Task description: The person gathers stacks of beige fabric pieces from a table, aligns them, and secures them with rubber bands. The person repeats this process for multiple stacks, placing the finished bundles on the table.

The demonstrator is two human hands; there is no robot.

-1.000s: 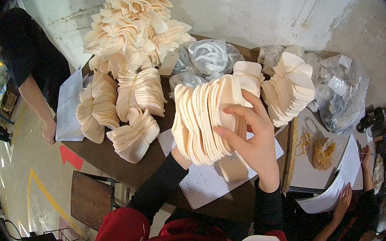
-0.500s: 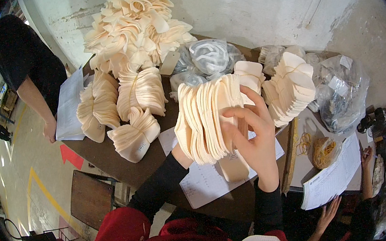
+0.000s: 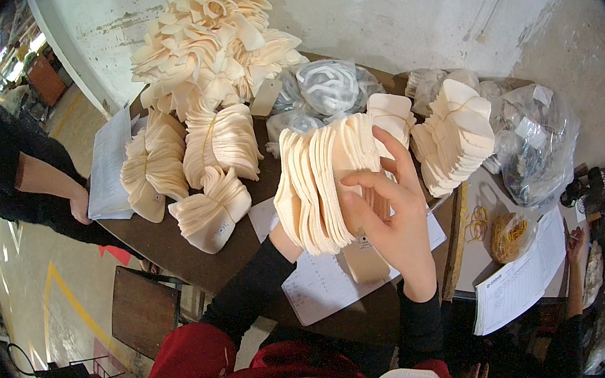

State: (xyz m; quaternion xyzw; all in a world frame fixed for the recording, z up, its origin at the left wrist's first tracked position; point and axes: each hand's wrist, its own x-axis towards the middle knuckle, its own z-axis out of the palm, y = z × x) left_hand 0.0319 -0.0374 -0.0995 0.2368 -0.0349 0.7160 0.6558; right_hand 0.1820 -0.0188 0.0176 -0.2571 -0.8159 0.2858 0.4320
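Note:
A thick stack of cream foam pads [image 3: 313, 188] is held up over the table, its pads standing on edge. My left hand [image 3: 285, 243] grips it from the left and underneath; most of the fingers are hidden behind the pads. At the stack's right end, my right hand [image 3: 403, 218] has its thumb and bent fingers closed on the last pads, with one finger reaching up along the edge. Below the stack, a single tan pad-shaped piece [image 3: 367, 262] lies on a written sheet of paper [image 3: 322, 291].
Banded bundles of pads [image 3: 219, 145] sit at left, another bundle [image 3: 453, 138] at right. Behind them rises a loose pad pile [image 3: 203, 36] against the wall. Clear plastic bags [image 3: 536, 140], rubber bands [image 3: 509, 236] and papers [image 3: 515, 284] lie rightward. A person [image 3: 47, 177] stands at left.
Pads at the stack's right end have parted more under my right hand. The person at left has shifted, and a co-worker's hand at lower right has moved down off the papers.

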